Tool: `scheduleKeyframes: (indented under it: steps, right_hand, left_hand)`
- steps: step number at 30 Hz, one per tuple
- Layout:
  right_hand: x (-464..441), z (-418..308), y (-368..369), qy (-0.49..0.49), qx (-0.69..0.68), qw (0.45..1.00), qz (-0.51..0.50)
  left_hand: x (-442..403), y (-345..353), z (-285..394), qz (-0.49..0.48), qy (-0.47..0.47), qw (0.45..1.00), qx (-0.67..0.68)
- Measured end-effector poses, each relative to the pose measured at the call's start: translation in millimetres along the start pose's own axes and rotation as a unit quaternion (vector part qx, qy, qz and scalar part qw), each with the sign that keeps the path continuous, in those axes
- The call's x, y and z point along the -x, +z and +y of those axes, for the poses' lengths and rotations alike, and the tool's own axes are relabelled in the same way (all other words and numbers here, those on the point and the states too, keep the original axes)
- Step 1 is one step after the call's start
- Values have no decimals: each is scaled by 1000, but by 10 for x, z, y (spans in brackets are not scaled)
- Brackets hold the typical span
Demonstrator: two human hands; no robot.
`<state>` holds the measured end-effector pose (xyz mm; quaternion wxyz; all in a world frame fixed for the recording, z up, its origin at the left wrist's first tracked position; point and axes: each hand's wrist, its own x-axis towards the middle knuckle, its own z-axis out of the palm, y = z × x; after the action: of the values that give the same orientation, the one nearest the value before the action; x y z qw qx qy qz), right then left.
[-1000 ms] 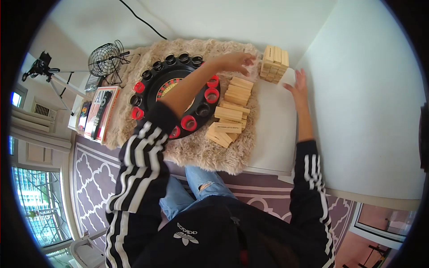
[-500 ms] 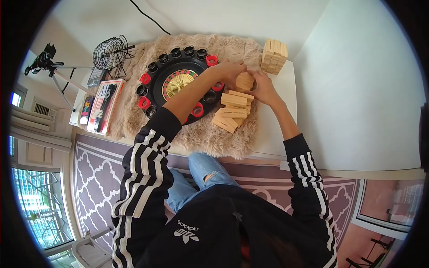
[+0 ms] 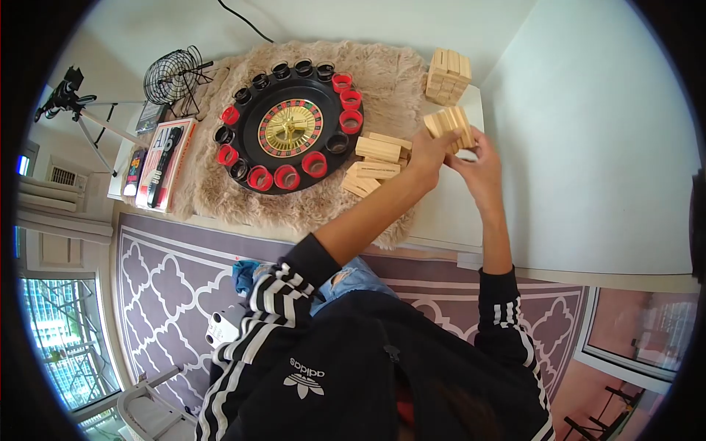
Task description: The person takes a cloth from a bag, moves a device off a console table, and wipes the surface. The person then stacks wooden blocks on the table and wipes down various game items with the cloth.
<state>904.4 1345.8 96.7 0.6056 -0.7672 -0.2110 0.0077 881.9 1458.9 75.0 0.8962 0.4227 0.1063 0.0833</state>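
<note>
Between my two hands is a small bundle of wooden blocks [image 3: 447,125], over the right end of the white table. My left hand [image 3: 429,157] grips its left and near side. On the other side, my right hand [image 3: 479,167] has its fingers closed at the near right edge of the bundle. A loose pile of wooden blocks [image 3: 379,170] lies on the furry rug just left of my left hand. Behind the bundle stands a neat block stack [image 3: 448,76] in the back right corner. My palms and some fingertips are hidden.
A roulette wheel [image 3: 290,128] ringed by red and black shot glasses sits on the furry rug [image 3: 393,81]. Further left are a wire cage [image 3: 173,76], a book [image 3: 175,176] with a remote [image 3: 165,165] on it, and a tripod [image 3: 95,125]. A wall borders the right.
Both hands have moved right and toward me, from beside the roulette wheel to the table's right end, carrying the bundle of blocks. The wheel is now fully uncovered.
</note>
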Motion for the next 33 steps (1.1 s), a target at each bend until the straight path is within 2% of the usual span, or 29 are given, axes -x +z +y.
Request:
scheduleKeyframes:
  steps: [1,2,4,7,10,14,17,20,22,23,25,26,27,28,31,33]
  right_hand:
    - [25,66,-98,23,-87,994,-56]
    - [36,105,-217,25,-84,995,-56]
    - [69,163,-412,234,-164,957,-55]
    - [131,265,-445,235,-94,963,-88]
    - [106,443,-418,240,-114,962,-67]
    - [93,455,-388,267,-154,950,-59]
    - [73,478,-392,235,-124,960,-85]
    - [23,530,-392,223,-90,965,-105]
    - [-7,505,-357,188,-71,976,-87]
    - [-48,569,-357,188,-71,975,-89]
    - [-121,695,-365,104,-17,994,-2]
    - [-120,762,-373,106,-17,994,0]
    - [-122,751,-365,45,135,990,10]
    - [-121,737,-360,-18,285,958,19]
    - [-131,603,-322,25,274,961,-12]
    - [-131,581,-347,-7,261,965,21]
  left_hand:
    - [14,-5,-80,19,-15,1000,18]
    - [40,-38,-152,19,-17,999,21]
    - [120,-123,-238,-12,-69,997,-23]
    - [125,-227,-353,-18,-92,994,-59]
    - [132,-266,-447,-1,-56,996,-75]
    - [96,-318,-470,10,-85,996,-29]
    - [168,-247,-353,-5,-89,995,-35]
    - [138,-195,-425,36,-66,993,-95]
    - [92,-190,-496,103,-53,992,-41]
    - [68,-208,-520,105,-52,992,-40]
    - [49,-218,-534,118,-52,990,-60]
    - [29,-209,-544,118,-54,990,-61]
    - [-3,-175,-529,153,-58,982,-91]
    - [-21,-142,-518,189,-61,973,-121]
    - [11,-108,-375,173,-75,973,-132]
    - [109,-84,-304,166,-65,973,-147]
